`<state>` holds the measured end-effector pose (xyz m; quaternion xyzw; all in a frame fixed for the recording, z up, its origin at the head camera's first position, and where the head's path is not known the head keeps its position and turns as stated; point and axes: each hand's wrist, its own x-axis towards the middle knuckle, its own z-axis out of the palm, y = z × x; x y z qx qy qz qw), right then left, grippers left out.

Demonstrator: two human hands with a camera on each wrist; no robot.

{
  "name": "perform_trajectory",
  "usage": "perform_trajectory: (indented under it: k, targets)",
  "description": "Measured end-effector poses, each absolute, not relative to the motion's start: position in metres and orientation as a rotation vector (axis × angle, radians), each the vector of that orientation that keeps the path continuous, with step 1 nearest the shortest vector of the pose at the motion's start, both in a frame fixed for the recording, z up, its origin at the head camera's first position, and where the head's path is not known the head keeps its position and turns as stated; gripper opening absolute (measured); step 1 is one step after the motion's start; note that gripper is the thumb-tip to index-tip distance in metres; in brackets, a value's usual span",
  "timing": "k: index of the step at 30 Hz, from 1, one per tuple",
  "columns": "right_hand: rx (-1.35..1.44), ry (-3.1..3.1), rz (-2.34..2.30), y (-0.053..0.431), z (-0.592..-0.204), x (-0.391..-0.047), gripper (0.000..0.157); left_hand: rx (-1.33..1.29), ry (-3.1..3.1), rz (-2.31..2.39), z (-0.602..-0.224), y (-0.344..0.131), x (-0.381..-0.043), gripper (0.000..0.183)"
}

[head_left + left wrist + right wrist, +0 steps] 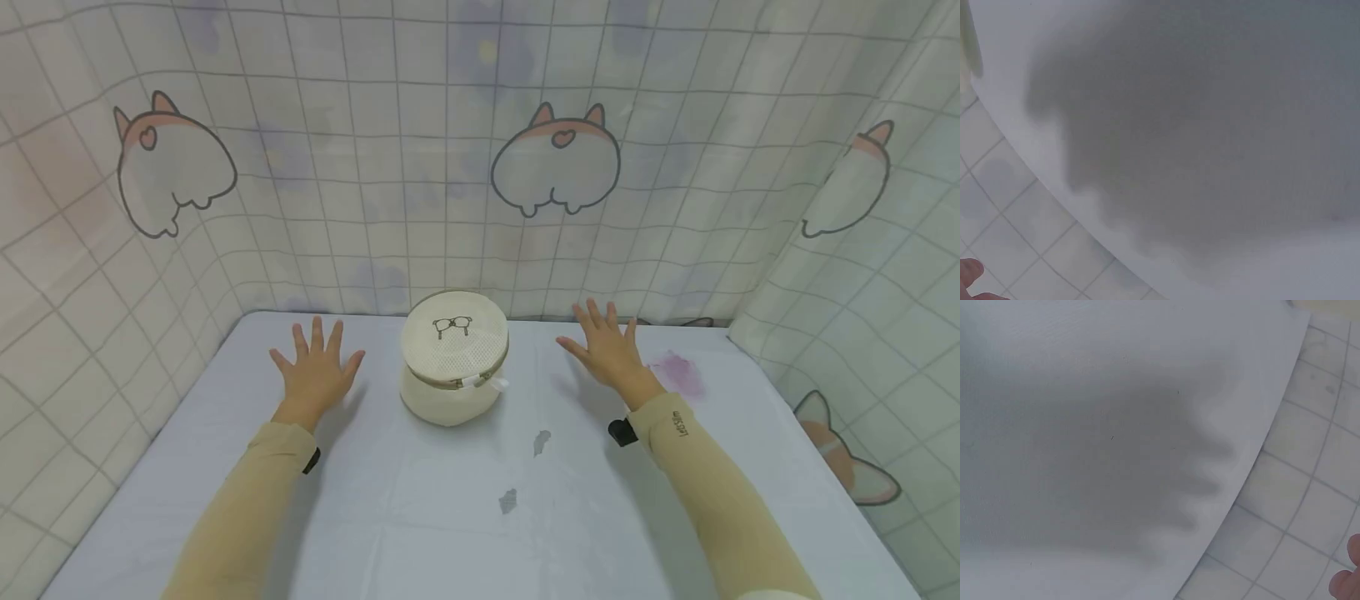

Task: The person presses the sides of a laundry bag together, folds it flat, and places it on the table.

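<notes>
A round cream mesh bag (454,342) with a zipped lid and a glasses drawing stands on the white table, between the two hands. To its left my left hand (315,379) is held palm down with fingers spread, holding nothing. On the bag's right side my right hand (609,354) is likewise spread and holds nothing. Neither hand touches the bag. Each wrist view shows mostly the hand's shadow on the tabletop, with only fingertips (971,272) at the lower left in the left one and fingertips (1344,584) at the lower right in the right one.
The white table (442,533) has two grey patches (508,501) and a pink stain (678,372) near its right side. A grid-patterned curtain (337,208) with cartoon animals surrounds the back and sides. A dark cord (686,322) lies along the back edge.
</notes>
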<state>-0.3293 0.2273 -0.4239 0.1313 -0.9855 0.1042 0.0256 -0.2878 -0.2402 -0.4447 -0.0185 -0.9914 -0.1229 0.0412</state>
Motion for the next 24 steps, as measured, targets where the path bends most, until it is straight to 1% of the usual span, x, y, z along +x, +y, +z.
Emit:
perform_trajectory:
  k: [10,24]
  targets:
    - [0.468,-3.006,0.366,0.219,-0.414,-0.32,0.082,-0.096,-3.028,-0.417,-0.434,-0.229,-0.283,0.077]
    - [0.568,-2.947,0.403,0.203,-0.402,-0.306,0.081,-0.134,-2.988,-0.48,-0.429,-0.224,-0.275,0.075]
